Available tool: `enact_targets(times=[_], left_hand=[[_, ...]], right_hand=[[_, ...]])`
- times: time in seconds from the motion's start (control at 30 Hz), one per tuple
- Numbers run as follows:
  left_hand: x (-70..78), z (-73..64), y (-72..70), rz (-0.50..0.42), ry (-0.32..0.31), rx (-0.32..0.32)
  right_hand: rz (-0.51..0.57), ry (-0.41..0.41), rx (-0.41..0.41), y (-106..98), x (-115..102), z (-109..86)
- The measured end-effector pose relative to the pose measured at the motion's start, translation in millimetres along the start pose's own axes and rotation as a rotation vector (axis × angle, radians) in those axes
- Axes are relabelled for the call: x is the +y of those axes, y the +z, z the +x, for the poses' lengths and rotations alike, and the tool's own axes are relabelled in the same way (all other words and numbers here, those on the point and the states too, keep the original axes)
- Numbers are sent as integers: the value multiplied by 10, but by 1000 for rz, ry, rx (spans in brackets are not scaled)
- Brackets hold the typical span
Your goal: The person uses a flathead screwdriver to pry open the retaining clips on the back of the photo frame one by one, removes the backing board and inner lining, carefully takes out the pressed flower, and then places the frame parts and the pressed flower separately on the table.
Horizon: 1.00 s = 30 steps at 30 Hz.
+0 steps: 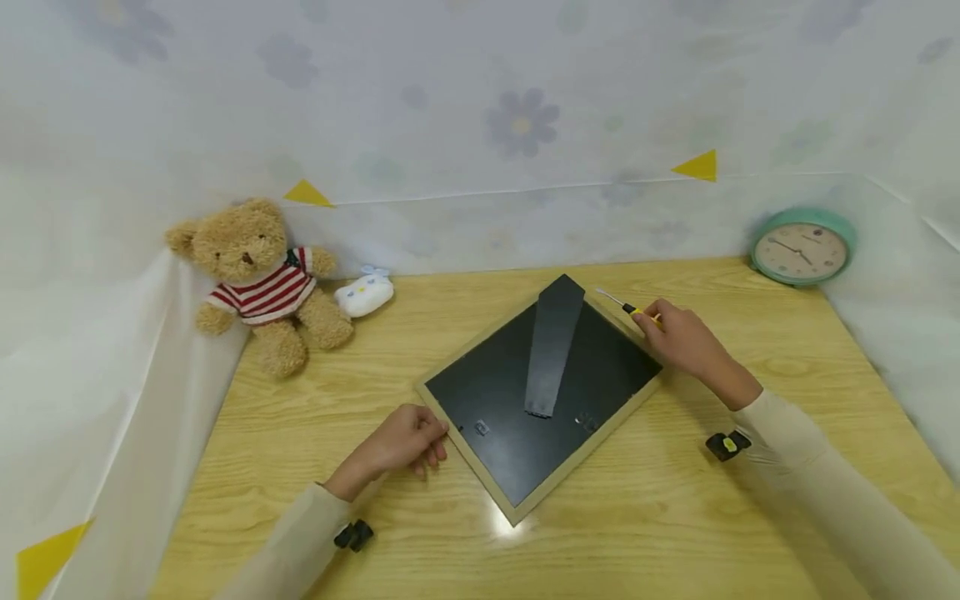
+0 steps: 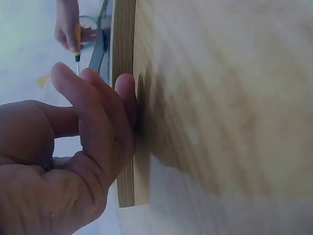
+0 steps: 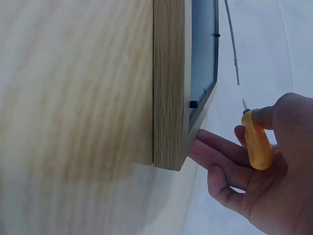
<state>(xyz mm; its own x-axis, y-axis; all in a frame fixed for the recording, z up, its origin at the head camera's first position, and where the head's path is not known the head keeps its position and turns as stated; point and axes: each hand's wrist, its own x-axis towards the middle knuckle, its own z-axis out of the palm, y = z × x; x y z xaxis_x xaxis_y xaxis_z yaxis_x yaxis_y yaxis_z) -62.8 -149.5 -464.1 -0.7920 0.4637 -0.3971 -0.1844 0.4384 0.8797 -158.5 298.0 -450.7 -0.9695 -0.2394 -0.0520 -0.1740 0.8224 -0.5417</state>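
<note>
A picture frame (image 1: 487, 471) lies face down on the table, its black backing board (image 1: 487, 375) and stand leg (image 1: 555, 350) uppermost. At its left edge, my left hand (image 1: 401, 437) has curled fingers against the wooden side, thumb toward the back; the thumb's contact is partly hidden in the left wrist view. My right hand (image 1: 678, 337) grips a small screwdriver (image 3: 257, 142) by its yellow handle, over the frame's right corner. The metal shaft points left, toward the far corner. Small metal tabs (image 3: 194, 104) stick out along the frame's inner edge.
A teddy bear (image 1: 262, 283) in a striped shirt sits at the back left, beside a small white plush (image 1: 365, 295). At the back right stands a green clock (image 1: 801, 248). White patterned sheeting (image 1: 465, 100) surrounds the wooden table (image 1: 637, 533).
</note>
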Motion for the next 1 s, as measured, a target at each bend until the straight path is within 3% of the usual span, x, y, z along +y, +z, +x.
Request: enact_targets(times=[0.23, 0.43, 0.67, 0.9, 1.0], left_hand=[[64, 214, -146, 65, 11, 32], [100, 362, -254, 114, 18, 55], [142, 560, -387, 212, 62, 144], [166, 563, -430, 237, 39, 150], [172, 527, -445, 296, 17, 138]], right_hand=[[42, 91, 36, -21, 33, -179], [59, 104, 65, -9, 32, -294], [77, 133, 91, 63, 3, -483], [142, 144, 80, 74, -15, -532], [146, 139, 69, 21, 15, -530]])
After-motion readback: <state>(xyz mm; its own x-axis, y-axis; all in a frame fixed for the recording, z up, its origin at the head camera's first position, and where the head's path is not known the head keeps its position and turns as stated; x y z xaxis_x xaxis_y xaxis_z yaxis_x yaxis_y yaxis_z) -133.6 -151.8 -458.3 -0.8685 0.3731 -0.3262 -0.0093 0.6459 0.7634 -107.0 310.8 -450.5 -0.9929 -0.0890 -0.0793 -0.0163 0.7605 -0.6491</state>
